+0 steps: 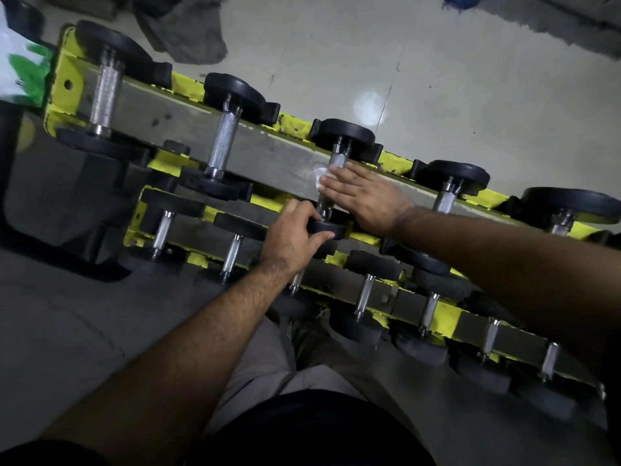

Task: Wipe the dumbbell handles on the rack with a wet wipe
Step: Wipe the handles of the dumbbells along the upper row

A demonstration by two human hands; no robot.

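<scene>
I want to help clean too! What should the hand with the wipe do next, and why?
Probably slide the right hand and its wet wipe along the handle toward the far weight. The wipe sits mid-handle, the knurled part beyond looks uncovered, and the left hand grips the near weight.

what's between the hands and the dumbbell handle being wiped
Nothing visible. The right hand lies flat, pressing the white wet wipe against the knurled metal handle of the third top-tier dumbbell, while the left hand grips that dumbbell's near black round end plate.
</scene>
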